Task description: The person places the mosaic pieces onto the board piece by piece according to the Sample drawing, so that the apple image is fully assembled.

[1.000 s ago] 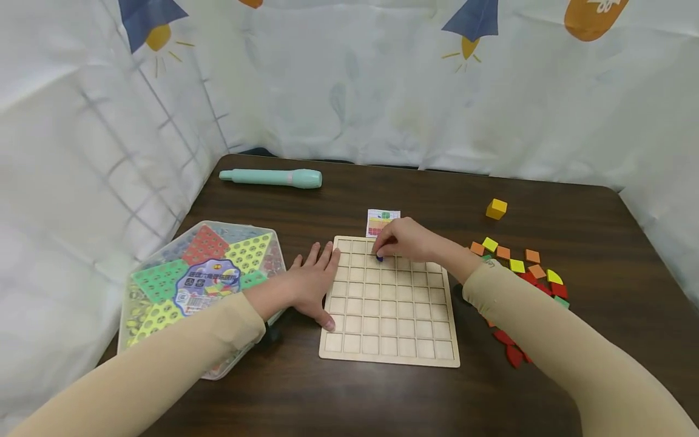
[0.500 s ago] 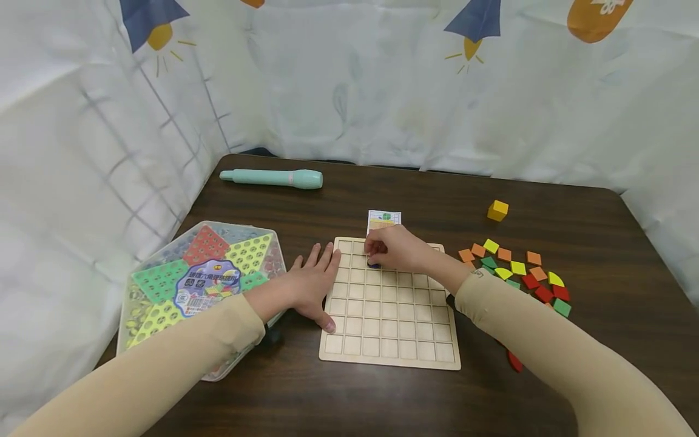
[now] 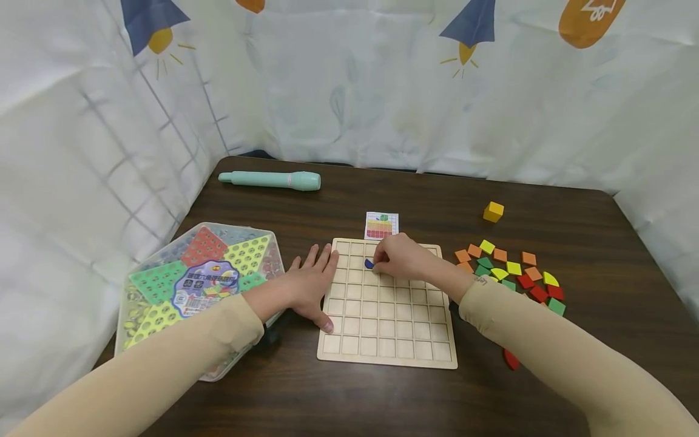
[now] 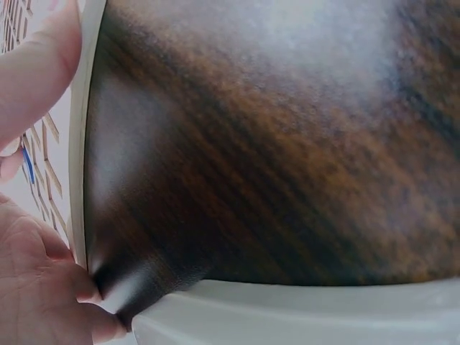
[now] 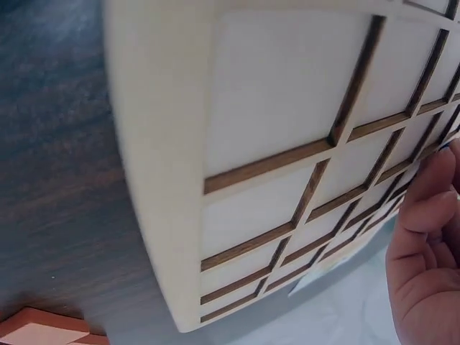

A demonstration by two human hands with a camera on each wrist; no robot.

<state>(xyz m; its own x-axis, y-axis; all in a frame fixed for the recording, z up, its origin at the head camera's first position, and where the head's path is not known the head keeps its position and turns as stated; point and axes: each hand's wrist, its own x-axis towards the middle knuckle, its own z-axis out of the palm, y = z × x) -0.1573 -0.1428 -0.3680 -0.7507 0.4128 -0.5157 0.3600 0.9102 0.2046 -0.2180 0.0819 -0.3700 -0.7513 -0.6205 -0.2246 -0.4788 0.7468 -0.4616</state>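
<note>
A pale wooden grid board [image 3: 387, 347] lies on the dark table. Along its left edge my left hand [image 3: 312, 286] rests with the fingers spread, the thumb low on the rim. In the upper left part of the grid, my right hand [image 3: 406, 258] pinches a small dark blue tile [image 3: 368, 264] with a curved edge, low over the squares. Only a sliver of blue shows past the fingertips in the right wrist view, where the curled right hand [image 5: 428, 269] is at the far side. A small card with a coloured grid picture [image 3: 380, 226] sits just beyond the board.
Loose red, orange, yellow and green tiles [image 3: 513, 268] lie right of the board, partly hidden by the right sleeve. Behind them stands a yellow block [image 3: 493, 212]. A clear hexagonal box [image 3: 202, 285] is at the left, with a mint-green microphone-shaped object [image 3: 270, 179] at the back.
My right hand has shifted the blue tile slightly left and down on the grid. More of the tile and of the card now shows. The left hand has stayed in place.
</note>
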